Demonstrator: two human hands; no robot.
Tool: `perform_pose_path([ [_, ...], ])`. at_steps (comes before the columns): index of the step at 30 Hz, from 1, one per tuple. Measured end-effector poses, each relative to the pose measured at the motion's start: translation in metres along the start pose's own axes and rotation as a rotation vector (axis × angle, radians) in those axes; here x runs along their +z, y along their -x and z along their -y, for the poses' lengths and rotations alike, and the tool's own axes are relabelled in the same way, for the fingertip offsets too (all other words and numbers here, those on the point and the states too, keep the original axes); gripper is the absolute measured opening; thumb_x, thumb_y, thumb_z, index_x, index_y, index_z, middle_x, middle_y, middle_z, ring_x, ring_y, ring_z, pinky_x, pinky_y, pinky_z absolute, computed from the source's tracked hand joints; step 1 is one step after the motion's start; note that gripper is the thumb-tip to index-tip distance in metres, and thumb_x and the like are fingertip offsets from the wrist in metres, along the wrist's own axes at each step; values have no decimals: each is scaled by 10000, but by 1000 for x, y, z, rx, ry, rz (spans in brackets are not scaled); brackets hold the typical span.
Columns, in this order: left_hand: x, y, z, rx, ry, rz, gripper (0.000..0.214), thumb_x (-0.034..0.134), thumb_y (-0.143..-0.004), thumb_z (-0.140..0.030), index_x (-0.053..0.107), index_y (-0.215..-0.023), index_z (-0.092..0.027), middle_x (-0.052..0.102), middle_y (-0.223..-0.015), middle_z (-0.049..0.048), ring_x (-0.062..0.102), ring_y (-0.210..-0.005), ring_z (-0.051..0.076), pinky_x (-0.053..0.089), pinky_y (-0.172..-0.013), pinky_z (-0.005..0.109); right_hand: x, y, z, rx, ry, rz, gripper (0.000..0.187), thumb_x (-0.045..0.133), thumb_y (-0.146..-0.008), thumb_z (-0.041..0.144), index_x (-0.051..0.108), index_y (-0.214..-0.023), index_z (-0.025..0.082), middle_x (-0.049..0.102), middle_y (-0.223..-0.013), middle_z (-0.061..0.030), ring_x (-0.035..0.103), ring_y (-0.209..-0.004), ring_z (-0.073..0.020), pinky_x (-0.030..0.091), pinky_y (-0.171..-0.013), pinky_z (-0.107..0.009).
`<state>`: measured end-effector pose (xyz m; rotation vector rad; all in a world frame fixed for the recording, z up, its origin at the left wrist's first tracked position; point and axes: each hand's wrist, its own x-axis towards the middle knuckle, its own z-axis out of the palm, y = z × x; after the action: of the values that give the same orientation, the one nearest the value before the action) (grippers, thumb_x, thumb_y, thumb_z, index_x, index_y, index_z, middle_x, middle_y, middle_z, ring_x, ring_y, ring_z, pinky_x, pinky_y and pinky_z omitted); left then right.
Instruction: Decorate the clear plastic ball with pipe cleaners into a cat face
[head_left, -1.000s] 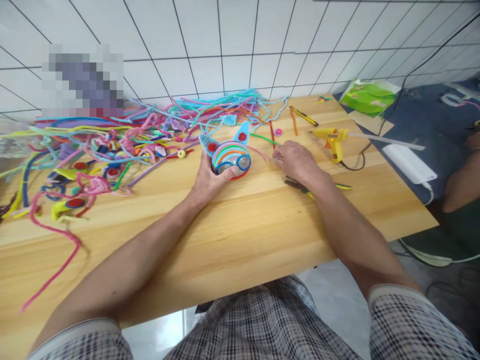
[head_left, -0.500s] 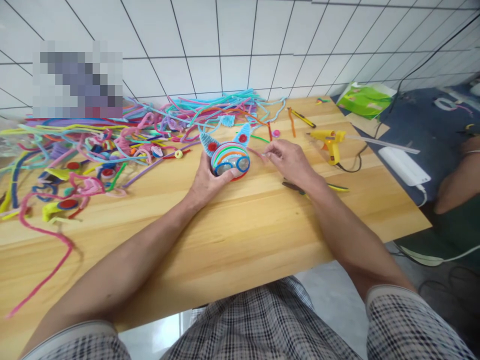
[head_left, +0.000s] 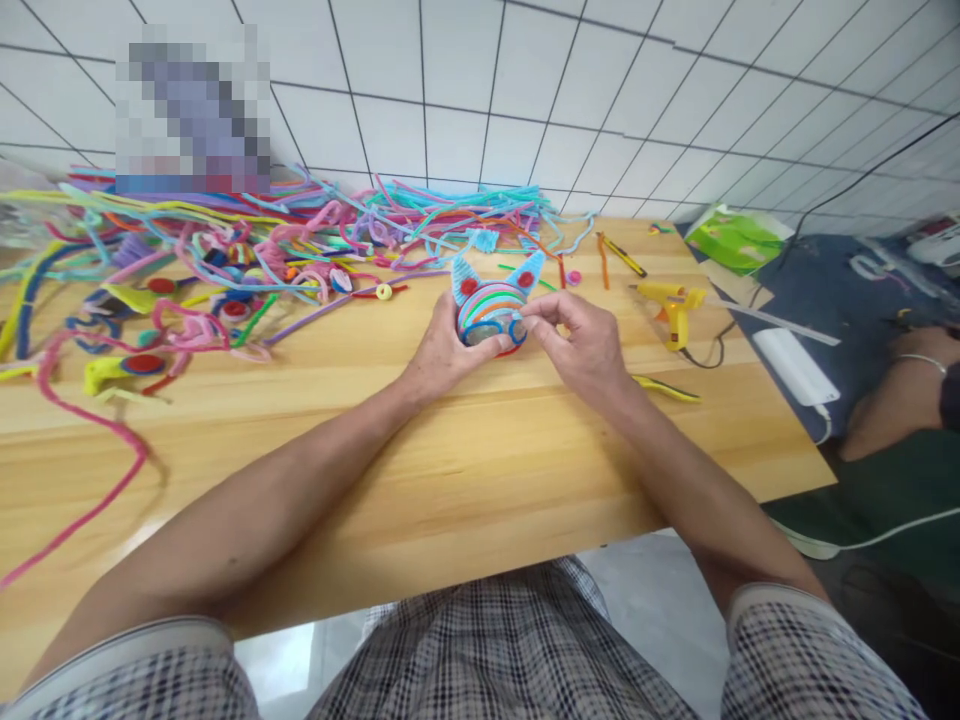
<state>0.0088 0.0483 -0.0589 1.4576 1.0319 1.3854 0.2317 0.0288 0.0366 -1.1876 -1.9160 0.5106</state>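
My left hand [head_left: 442,352] is wrapped round a small animal head [head_left: 491,300] made of coiled pipe cleaners. Pink, green, white and orange bands run across its top. Two light-blue pointed ears with red discs rise from it, and blue rings mark its front. My left thumb presses along the lower front. My right hand [head_left: 581,340] is at the head's right side, thumb and forefinger pinched by the right blue ring. What the pinch holds is too small to tell.
A heap of coloured pipe cleaners [head_left: 300,235] covers the table's back left. To the right lie a yellow glue gun [head_left: 675,310], a craft knife [head_left: 622,255] and a yellow-handled tool [head_left: 667,388] partly behind my forearm. Another person's arm [head_left: 892,390] is at the right edge.
My right hand has come left, from apart to right up against the animal head, fingers still pinched. My left hand keeps its hold. The whole view has shifted slightly.
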Motion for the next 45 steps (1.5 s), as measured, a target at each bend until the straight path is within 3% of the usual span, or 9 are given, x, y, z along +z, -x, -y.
perform_pose_path([
  [7, 2, -3, 1, 29, 15, 4, 896, 1144, -774, -573, 644, -1462, -292, 746, -1459, 103, 731, -1431, 364, 647, -1240, 545, 7, -3, 3, -26, 88, -4, 146, 729, -1080, 397, 791, -984, 306, 857, -1070, -59, 767, -995, -272, 663, -972, -462],
  [12, 3, -3, 0, 53, -2, 0, 884, 1147, -776, -545, 654, -1464, -290, 741, -1480, 106, 720, -1441, 366, 608, -1300, 580, 18, -1, 3, -3, 83, -40, 84, 726, -1033, 307, 753, -954, 300, 822, -1013, -48, 738, -943, -264, 645, -936, -466],
  [23, -2, -3, 8, 119, -104, 39, 912, 1066, -834, -743, 618, -1492, -297, 725, -1492, 126, 706, -1469, 387, 582, -1317, 630, 24, -3, 2, -33, 77, -110, 120, 725, -917, 171, 688, -875, 277, 760, -909, -7, 666, -802, -193, 594, -815, -379],
  [31, -1, -2, 8, 104, -74, 54, 954, 1072, -807, -764, 616, -1501, -295, 717, -1504, 120, 725, -1418, 375, 606, -1283, 603, 23, -3, 5, -60, 64, -108, 158, 702, -889, 129, 675, -837, 276, 726, -871, 6, 633, -772, -185, 553, -772, -366],
  [36, 1, -5, 7, 112, 3, 51, 824, 912, -942, -839, 620, -1479, -286, 726, -1518, 120, 734, -1453, 375, 600, -1315, 598, 23, -2, 5, -76, 77, -101, 145, 717, -908, 165, 670, -834, 280, 725, -856, 8, 616, -755, -184, 558, -763, -365],
  [45, 4, -4, -1, 89, 32, 18, 903, 907, -885, -905, 585, -1443, -271, 766, -1436, 109, 782, -1348, 354, 650, -1242, 591, 20, 7, -5, -45, -31, -122, 102, 788, -961, 206, 735, -991, 288, 757, -909, 17, 670, -784, -192, 603, -787, -380],
])
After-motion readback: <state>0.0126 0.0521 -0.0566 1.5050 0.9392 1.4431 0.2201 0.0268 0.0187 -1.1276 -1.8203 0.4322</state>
